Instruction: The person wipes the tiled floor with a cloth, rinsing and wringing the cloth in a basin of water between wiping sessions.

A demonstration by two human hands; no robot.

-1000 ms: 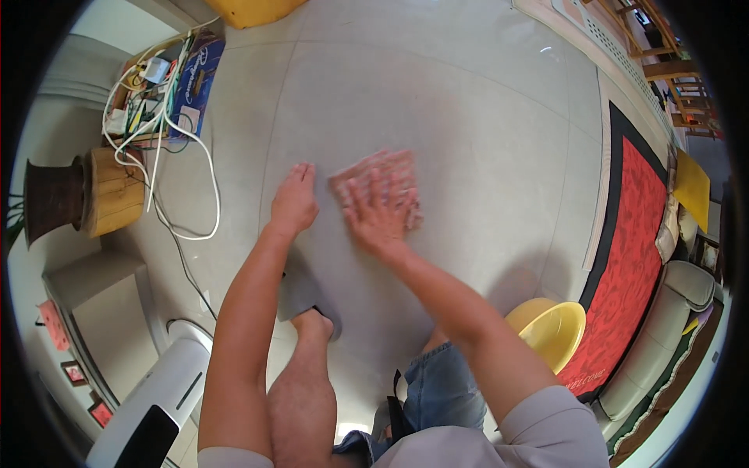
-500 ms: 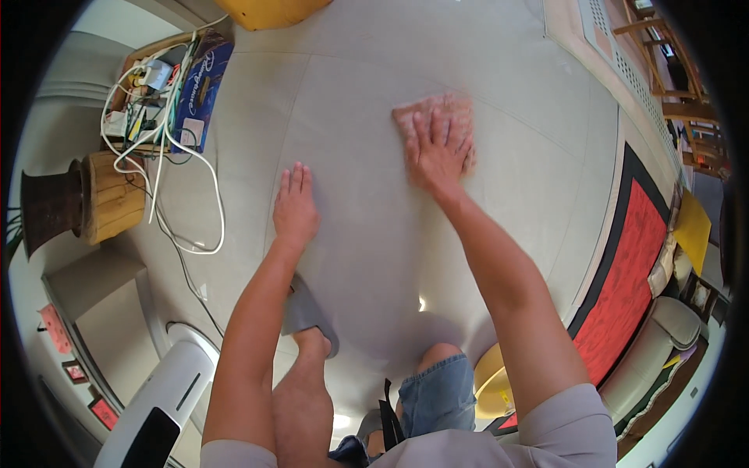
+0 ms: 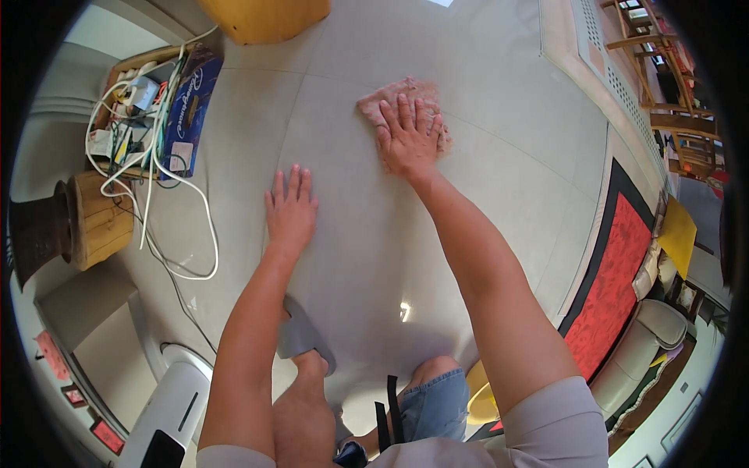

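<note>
My right hand point(image 3: 411, 147) lies flat on a crumpled pink cloth point(image 3: 380, 101), fingers spread, pressing it against the pale tiled floor point(image 3: 343, 210). The cloth shows past the fingertips and on both sides of the hand; its middle is hidden under the palm. To the left, my left hand point(image 3: 291, 214) rests palm down on the floor with its fingers apart and nothing in them. Both arms reach forward from the lower edge.
At the left stands a box of cables point(image 3: 187, 101) with a white cord point(image 3: 209, 234) trailing onto the floor, beside a wooden stump point(image 3: 101, 220). A yellow object point(image 3: 269, 19) is at the far edge. A red mat with a black border point(image 3: 608, 288) lies right; a white appliance point(image 3: 175, 398) stands lower left.
My right hand and the pink cloth have slid left and a little farther away over the floor. The left hand's fingers have spread wider. The whole view has shifted slightly.
</note>
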